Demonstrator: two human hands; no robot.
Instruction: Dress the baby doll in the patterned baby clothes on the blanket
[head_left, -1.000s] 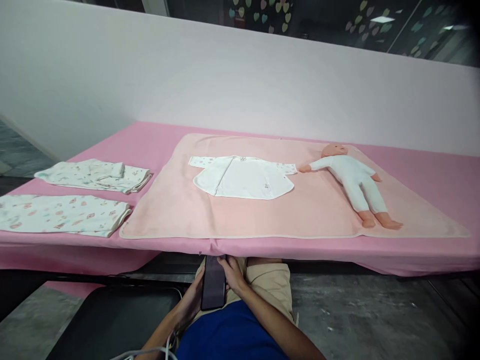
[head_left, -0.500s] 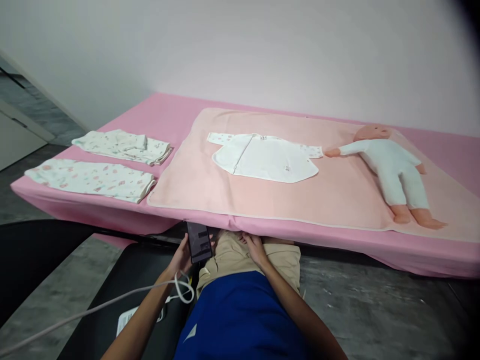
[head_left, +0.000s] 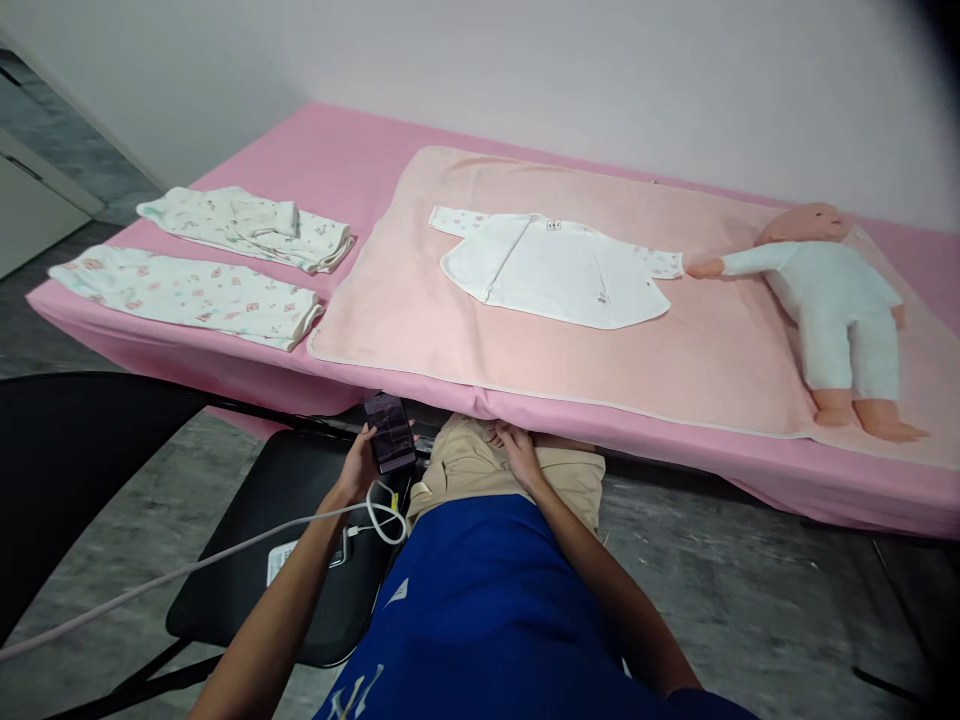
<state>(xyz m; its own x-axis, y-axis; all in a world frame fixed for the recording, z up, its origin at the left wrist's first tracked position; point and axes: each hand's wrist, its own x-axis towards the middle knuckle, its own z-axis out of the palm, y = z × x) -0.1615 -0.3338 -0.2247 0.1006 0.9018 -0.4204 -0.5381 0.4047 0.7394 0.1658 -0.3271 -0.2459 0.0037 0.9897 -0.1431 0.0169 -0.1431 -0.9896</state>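
Note:
My left hand [head_left: 361, 462] is closed around a dark smartphone [head_left: 391, 432], held upright just below the bed's front edge. My right hand [head_left: 519, 452] lies on the beige shorts [head_left: 566, 470] in my lap, its fingers loosely curled with no object visible in them. Farther up, a white baby shirt [head_left: 559, 270] is spread flat on the peach mat [head_left: 555, 365]. One of its sleeves reaches the hand of a baby doll [head_left: 840, 310] in a white suit, lying on its back. Two folded printed baby garments, one nearer [head_left: 187, 290] and one farther [head_left: 247, 225], lie to the left.
A pink sheet [head_left: 352, 150] covers the bed, which stands against a pale wall. On the left is a black folding chair [head_left: 225, 590] holding a white device [head_left: 281, 560]. A pale cable [head_left: 187, 570] loops near my left wrist.
The view has tilted down and shifted, so the bed sits higher and more of the chair shows. Both hands keep their places, and the clothes and doll lie as before.

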